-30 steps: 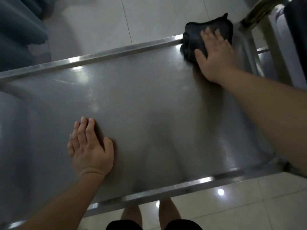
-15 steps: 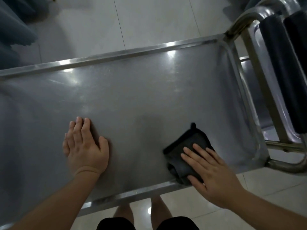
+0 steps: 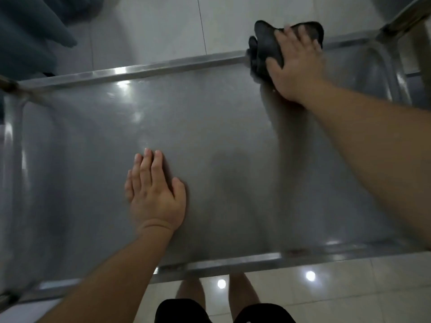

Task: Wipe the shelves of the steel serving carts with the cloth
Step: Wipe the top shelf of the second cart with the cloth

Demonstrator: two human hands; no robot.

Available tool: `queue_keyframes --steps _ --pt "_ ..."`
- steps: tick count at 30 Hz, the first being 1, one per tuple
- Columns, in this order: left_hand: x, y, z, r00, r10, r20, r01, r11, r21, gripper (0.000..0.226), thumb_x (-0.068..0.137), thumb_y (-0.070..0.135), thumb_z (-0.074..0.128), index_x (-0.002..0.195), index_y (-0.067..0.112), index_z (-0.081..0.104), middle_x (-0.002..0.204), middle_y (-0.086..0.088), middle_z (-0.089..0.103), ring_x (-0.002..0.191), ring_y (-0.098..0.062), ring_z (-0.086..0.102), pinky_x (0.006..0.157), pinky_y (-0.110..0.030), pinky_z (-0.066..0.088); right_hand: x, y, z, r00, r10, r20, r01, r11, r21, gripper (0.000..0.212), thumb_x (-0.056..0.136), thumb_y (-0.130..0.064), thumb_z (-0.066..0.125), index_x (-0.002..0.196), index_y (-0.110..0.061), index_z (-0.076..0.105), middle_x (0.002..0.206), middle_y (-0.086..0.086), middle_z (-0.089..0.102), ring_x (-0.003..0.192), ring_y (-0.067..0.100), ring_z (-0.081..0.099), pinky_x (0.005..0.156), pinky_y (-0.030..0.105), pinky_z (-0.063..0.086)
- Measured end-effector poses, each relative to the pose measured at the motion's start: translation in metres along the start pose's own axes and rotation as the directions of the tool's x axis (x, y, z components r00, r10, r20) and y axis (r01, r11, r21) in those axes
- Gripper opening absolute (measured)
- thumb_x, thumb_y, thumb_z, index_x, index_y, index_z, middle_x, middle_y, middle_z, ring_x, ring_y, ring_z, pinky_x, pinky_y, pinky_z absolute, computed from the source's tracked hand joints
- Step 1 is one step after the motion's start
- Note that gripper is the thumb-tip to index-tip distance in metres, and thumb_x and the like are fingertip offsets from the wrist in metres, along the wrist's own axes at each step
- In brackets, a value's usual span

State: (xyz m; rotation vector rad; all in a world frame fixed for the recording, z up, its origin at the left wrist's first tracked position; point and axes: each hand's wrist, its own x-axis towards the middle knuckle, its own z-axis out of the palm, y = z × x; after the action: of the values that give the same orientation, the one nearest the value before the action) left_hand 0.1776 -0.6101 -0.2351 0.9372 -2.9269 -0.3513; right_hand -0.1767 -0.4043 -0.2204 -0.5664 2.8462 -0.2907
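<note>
One flat grey stainless-steel cart shelf (image 3: 210,141) fills most of the head view, seen from above, with a raised rim on all four sides. One dark, nearly black crumpled cloth (image 3: 264,51) lies at the far rim of the shelf, towards its right end — part of it bunches up over the rim and shows against the floor beyond.

Two hands are in view. The right hand (image 3: 295,66) lies palm-down on top of the cloth, fingers extended and spread across it, pressing it against the far rim; the thumb lies at the cloth's near edge. The fingertips are blurred, so whether any of them hook over the cloth's far edge cannot be told. The left hand (image 3: 155,192) rests flat on the bare shelf, left of centre and in the nearer half, fingers straight and close together, thumb out to the side — it holds nothing. The two hands are well apart, the cloth touching only the right one.

One upright steel corner post (image 3: 394,22) rises at the far right corner of the shelf. The pale glossy tiled floor (image 3: 149,31) surrounds the cart, with three bright light reflections on it just beyond the near rim. Two bare legs (image 3: 242,290) and the hem of dark shorts (image 3: 179,311) show below the near rim. A dark blue-grey draped fabric (image 3: 30,31) occupies the upper left corner.
</note>
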Motion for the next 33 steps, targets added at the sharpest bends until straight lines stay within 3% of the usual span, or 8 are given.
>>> queue_keyframes --steps 4,8,15,20,21,25,28,33 --pt "0.0 -0.001 0.003 1.0 0.005 -0.016 -0.005 1.0 -0.001 0.071 0.093 0.042 0.045 0.16 0.019 0.034 0.17 -0.006 0.03 0.16 -0.026 0.018 0.13 -0.047 0.01 -0.02 -0.021 0.008 0.999 -0.055 0.002 0.055 0.999 0.002 0.074 0.098 -0.061 0.023 0.164 -0.029 0.018 0.173 -0.004 0.01 0.159 0.022 0.004 0.128 0.047 0.005" --pt "0.001 -0.001 0.003 1.0 0.004 0.004 -0.004 1.0 0.008 0.071 0.094 0.043 0.042 0.161 0.019 0.032 0.171 -0.005 0.027 0.16 -0.025 0.015 0.131 -0.046 0.007 -0.122 -0.038 0.027 0.957 -0.289 0.012 0.289 0.957 -0.021 0.067 0.098 -0.054 0.04 0.159 -0.025 0.038 0.168 0.0 0.029 0.157 0.025 0.019 0.126 0.048 0.017" --pt "-0.001 0.001 -0.003 1.0 0.003 0.021 -0.003 1.0 -0.02 0.07 0.097 0.041 0.043 0.161 0.015 0.034 0.171 -0.009 0.028 0.161 -0.027 0.016 0.131 -0.047 0.007 -0.32 -0.037 0.062 0.57 -0.753 0.329 0.786 0.616 0.047 0.061 0.102 -0.056 0.042 0.159 -0.036 0.034 0.169 -0.014 0.024 0.159 0.015 0.011 0.127 0.046 0.014" --pt "-0.001 0.001 -0.005 0.999 0.017 0.043 -0.016 1.0 -0.013 0.071 0.099 0.04 0.041 0.164 0.013 0.032 0.172 -0.01 0.026 0.161 -0.028 0.014 0.131 -0.048 0.007 -0.273 -0.039 0.056 0.299 -0.876 0.377 0.931 0.354 0.085 0.055 0.105 -0.055 0.041 0.157 -0.036 0.04 0.166 -0.014 0.029 0.158 0.012 0.011 0.127 0.045 0.015" --pt "-0.001 0.0 -0.004 0.999 0.019 0.042 -0.018 1.0 -0.013 0.071 0.099 0.04 0.041 0.164 0.012 0.031 0.172 -0.01 0.026 0.161 -0.028 0.014 0.131 -0.048 0.007 -0.252 -0.043 0.056 0.292 -0.884 0.365 0.938 0.339 0.07 0.055 0.104 -0.055 0.044 0.155 -0.036 0.043 0.166 -0.013 0.032 0.158 0.012 0.014 0.127 0.046 0.017" --pt "-0.001 -0.001 -0.002 0.999 0.025 0.035 -0.024 0.999 -0.02 0.069 0.101 0.04 0.039 0.164 0.012 0.033 0.172 -0.009 0.027 0.161 -0.027 0.015 0.131 -0.048 0.008 -0.154 -0.071 0.049 0.562 -0.793 0.233 0.823 0.564 -0.066 0.058 0.099 -0.053 0.05 0.153 -0.032 0.048 0.163 -0.007 0.037 0.155 0.02 0.026 0.127 0.045 0.019" --pt "-0.001 -0.002 -0.001 1.0 0.025 0.017 -0.024 0.999 -0.042 0.069 0.1 0.04 0.038 0.163 0.012 0.035 0.171 -0.009 0.029 0.161 -0.027 0.018 0.131 -0.048 0.01 -0.077 -0.1 0.037 0.766 -0.616 0.185 0.637 0.765 -0.089 0.063 0.099 -0.053 0.044 0.158 -0.031 0.04 0.167 -0.006 0.031 0.157 0.02 0.02 0.128 0.044 0.014" --pt "-0.002 -0.004 -0.002 0.998 0.026 0.052 -0.025 0.999 -0.032 0.068 0.102 0.041 0.035 0.165 0.016 0.029 0.174 -0.005 0.022 0.162 -0.022 0.01 0.132 -0.044 0.004 -0.008 -0.146 0.036 0.962 -0.264 0.064 0.267 0.962 -0.05 0.068 0.1 -0.059 0.026 0.163 -0.033 0.022 0.172 -0.007 0.013 0.159 0.019 0.004 0.128 0.045 0.003"
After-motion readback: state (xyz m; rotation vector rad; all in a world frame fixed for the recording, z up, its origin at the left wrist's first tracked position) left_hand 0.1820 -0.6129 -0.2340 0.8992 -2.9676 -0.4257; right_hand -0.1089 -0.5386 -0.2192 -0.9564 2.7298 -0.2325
